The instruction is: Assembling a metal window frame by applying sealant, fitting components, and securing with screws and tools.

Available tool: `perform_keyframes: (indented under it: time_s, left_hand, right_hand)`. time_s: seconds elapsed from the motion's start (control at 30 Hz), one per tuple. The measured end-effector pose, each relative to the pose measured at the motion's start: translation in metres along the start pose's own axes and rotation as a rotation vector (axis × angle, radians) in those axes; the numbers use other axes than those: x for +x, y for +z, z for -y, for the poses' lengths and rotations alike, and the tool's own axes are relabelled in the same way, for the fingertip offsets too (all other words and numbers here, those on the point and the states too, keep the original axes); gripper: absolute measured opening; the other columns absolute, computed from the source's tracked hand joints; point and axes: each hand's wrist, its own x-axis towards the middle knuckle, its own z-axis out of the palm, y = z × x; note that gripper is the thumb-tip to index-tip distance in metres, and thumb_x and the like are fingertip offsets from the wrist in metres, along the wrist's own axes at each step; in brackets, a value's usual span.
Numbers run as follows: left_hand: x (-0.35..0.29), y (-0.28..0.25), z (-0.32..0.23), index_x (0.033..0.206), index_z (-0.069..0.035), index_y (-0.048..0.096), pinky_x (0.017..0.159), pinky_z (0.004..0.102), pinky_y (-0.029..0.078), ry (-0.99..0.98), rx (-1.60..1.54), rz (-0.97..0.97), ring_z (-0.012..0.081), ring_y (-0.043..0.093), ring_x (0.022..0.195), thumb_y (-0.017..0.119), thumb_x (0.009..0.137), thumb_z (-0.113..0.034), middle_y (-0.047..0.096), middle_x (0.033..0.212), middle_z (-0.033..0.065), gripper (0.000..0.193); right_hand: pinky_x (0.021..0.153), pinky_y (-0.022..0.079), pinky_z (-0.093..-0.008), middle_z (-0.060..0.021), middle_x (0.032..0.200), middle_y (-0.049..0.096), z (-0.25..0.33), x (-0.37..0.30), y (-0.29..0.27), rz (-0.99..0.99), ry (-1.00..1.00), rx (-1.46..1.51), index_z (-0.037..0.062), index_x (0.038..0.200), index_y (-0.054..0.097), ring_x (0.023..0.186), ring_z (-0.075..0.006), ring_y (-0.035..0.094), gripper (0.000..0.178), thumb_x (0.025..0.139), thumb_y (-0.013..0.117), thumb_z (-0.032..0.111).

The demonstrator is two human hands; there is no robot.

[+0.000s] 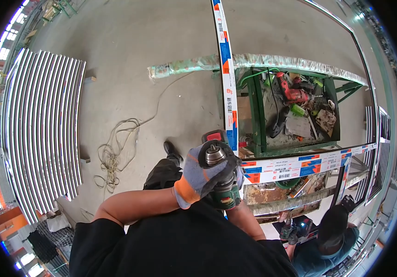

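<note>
In front of my chest is a cordless drill with a green and black body, its metal chuck pointing up. My left hand, in a grey glove with an orange cuff, is closed around the drill beside the chuck. Behind the tool, my right hand shows only a strip of grey glove; it appears closed on the drill, its fingers mostly hidden. The red and black battery sticks out beyond the hands. Just right of them is the corner of a metal frame covered in printed protective film.
A green steel workbench with wrapped rails holds a tray with a red power tool and scraps. Coiled cable lies on the floor. Stacked metal profiles stand left. At lower right, a co-worker holds another drill.
</note>
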Motion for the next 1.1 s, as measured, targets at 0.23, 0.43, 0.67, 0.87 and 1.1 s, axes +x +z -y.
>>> perform_keyframes:
  time_s: [0.23, 0.43, 0.67, 0.87, 1.1]
  left_hand:
    - [0.002, 0.0, 0.009, 0.094, -0.001, 0.06, 0.073, 0.0279, 0.052, -0.053, -0.151, 0.007, 0.0125, 0.064, 0.079, 0.067, 0.086, -0.017, 0.068, 0.084, 0.0065, 0.019]
    - [0.003, 0.002, 0.009, 0.092, -0.002, 0.061, 0.072, 0.028, 0.051, -0.07, -0.144, -0.003, 0.0121, 0.063, 0.078, 0.067, 0.087, -0.017, 0.068, 0.083, 0.0064, 0.017]
    - [0.009, -0.004, -0.001, 0.083, -0.001, 0.061, 0.075, 0.0306, 0.051, -0.057, -0.178, 0.032, 0.0155, 0.063, 0.082, 0.064, 0.085, -0.012, 0.066, 0.082, 0.0086, 0.012]
    - [0.008, -0.006, -0.007, 0.091, -0.001, 0.063, 0.079, 0.0311, 0.049, 0.032, -0.187, 0.012, 0.016, 0.061, 0.084, 0.066, 0.082, -0.016, 0.065, 0.085, 0.0087, 0.018]
    - [0.013, -0.013, 0.006, 0.092, -0.001, 0.064, 0.074, 0.0278, 0.05, -0.06, -0.183, 0.133, 0.0126, 0.061, 0.08, 0.071, 0.08, -0.019, 0.067, 0.085, 0.0053, 0.023]
  right_hand:
    - [0.093, 0.046, -0.0301, -0.0047, 0.114, 0.056, -0.03, -0.001, -0.023, 0.013, 0.175, -0.007, 0.0055, 0.123, 0.051, 0.105, -0.0146, 0.055, 0.034, 0.101, 0.037, 0.028]
    - [0.093, 0.046, -0.0299, -0.0036, 0.114, 0.056, -0.007, -0.003, -0.008, 0.04, 0.088, 0.107, 0.0064, 0.125, 0.05, 0.105, -0.0148, 0.054, 0.036, 0.102, 0.037, 0.03]
    - [0.088, 0.049, -0.0359, -0.0034, 0.108, 0.06, -0.011, -0.018, -0.011, 0.059, 0.139, -0.346, 0.0092, 0.118, 0.053, 0.1, -0.0207, 0.059, 0.031, 0.091, 0.059, 0.024]
    - [0.092, 0.048, -0.0376, -0.0101, 0.124, 0.056, -0.018, -0.016, -0.02, 0.309, -0.225, -0.833, 0.0121, 0.13, 0.049, 0.112, -0.0248, 0.056, 0.066, 0.072, 0.077, 0.027]
    - [0.082, 0.053, -0.0379, -0.0098, 0.104, 0.067, -0.023, -0.009, -0.013, -0.024, -0.049, -0.335, 0.0081, 0.11, 0.065, 0.094, -0.0287, 0.065, 0.045, 0.069, 0.08, 0.021]
